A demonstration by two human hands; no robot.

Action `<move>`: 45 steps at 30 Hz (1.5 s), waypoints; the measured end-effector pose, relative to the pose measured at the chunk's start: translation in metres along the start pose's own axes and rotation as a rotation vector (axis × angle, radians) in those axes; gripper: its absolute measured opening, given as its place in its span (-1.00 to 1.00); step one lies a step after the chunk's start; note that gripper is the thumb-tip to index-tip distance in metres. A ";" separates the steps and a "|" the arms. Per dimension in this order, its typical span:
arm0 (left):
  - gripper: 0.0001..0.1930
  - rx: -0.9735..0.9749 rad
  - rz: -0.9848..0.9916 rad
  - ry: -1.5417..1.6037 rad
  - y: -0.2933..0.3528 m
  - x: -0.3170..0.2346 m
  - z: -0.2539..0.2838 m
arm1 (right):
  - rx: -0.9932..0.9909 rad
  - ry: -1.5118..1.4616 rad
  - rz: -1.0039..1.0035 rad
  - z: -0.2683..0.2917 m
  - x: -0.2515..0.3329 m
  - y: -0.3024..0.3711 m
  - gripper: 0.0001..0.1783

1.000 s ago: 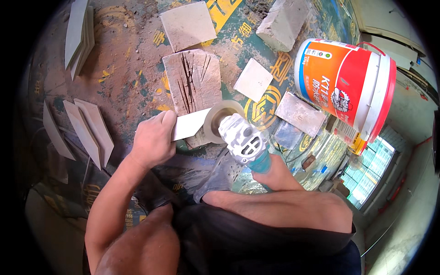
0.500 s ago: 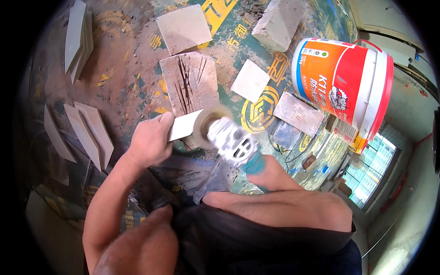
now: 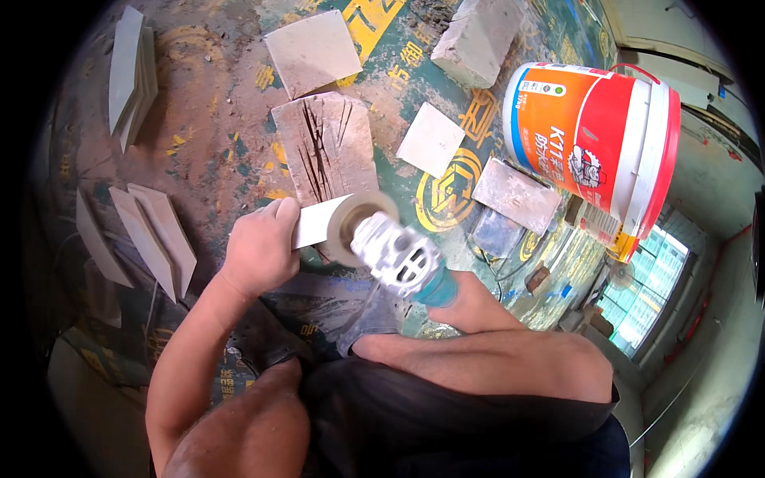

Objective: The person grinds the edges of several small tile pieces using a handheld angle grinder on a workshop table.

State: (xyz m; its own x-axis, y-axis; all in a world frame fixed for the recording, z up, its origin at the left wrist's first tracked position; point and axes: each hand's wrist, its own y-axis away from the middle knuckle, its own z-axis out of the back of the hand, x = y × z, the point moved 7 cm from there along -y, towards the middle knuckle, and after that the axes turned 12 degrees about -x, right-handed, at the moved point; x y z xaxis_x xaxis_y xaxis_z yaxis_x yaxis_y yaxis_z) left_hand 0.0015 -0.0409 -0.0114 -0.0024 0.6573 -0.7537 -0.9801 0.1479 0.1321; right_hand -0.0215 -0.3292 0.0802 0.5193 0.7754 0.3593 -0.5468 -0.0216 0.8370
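My left hand is closed round one end of a narrow white tile piece, held just in front of a scored block. In my right hand is an angle grinder with a white, slotted head and a teal body. Its round disc is blurred and overlaps the far end of the tile piece; whether it touches the tile I cannot tell. My right fingers wrap the grinder's body and are partly hidden by it.
A large orange and red bucket stands at the right. Around lie a square tile, a small white tile, a dusty rectangular piece and a thick block. Several tile pieces lean at the left. Dust covers the printed green floor sheet.
The grinder and its disc have shifted slightly left along the tile piece, toward my left hand. The left hand keeps its hold; the whole view has shifted a little.
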 end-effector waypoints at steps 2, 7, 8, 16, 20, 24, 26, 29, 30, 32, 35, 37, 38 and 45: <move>-0.74 -0.042 -0.045 -0.093 0.001 -0.004 -0.001 | -0.019 0.116 0.066 0.001 -0.004 0.000 -0.55; -0.77 -0.079 -0.090 -0.109 0.001 -0.002 -0.001 | -0.063 0.200 0.069 0.015 -0.003 -0.001 -0.52; -0.77 -0.064 -0.078 -0.102 0.001 -0.002 -0.001 | -0.086 0.111 0.110 0.017 -0.001 -0.002 -0.52; -0.71 0.021 -0.006 0.015 -0.002 -0.001 0.001 | -0.069 0.108 0.044 0.007 0.000 0.002 -0.60; -0.68 0.047 -0.016 0.021 -0.003 -0.001 0.002 | -0.064 0.083 0.115 0.002 -0.011 -0.001 -0.54; -0.66 0.041 -0.029 0.029 -0.002 0.003 0.000 | -0.094 0.099 -0.044 0.018 -0.009 -0.005 -0.54; -0.66 0.053 -0.032 0.038 -0.003 0.002 0.000 | -0.129 0.060 -0.064 0.021 -0.011 -0.005 -0.57; -0.67 0.092 -0.021 0.040 -0.004 0.003 0.000 | -0.072 0.029 0.027 0.010 0.003 0.003 -0.66; -0.67 0.108 -0.015 0.039 -0.004 0.003 0.000 | -0.057 0.025 0.051 0.005 0.001 0.003 -0.65; -0.68 0.130 -0.018 0.039 -0.005 0.004 0.001 | -0.029 0.018 0.095 -0.001 -0.006 0.001 -0.63; -0.69 0.144 -0.010 0.058 -0.006 0.005 0.001 | -0.012 0.119 0.031 0.011 -0.009 -0.005 -0.61; -0.70 0.153 -0.007 0.072 -0.007 0.005 0.002 | -0.065 0.046 -0.035 0.018 -0.017 -0.008 -0.61; -0.71 0.161 -0.008 0.077 -0.008 0.004 0.003 | -0.080 0.028 -0.061 0.021 -0.019 -0.008 -0.62; -0.72 0.203 -0.011 0.136 -0.009 0.011 0.000 | 0.042 -0.040 0.010 -0.008 -0.012 -0.004 -0.67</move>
State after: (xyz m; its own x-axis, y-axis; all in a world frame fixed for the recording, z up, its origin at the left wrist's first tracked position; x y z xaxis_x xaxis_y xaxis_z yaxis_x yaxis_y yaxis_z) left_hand 0.0102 -0.0343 -0.0210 -0.0324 0.5513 -0.8337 -0.9204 0.3087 0.2400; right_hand -0.0310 -0.3329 0.0697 0.5401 0.7491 0.3836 -0.5247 -0.0566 0.8494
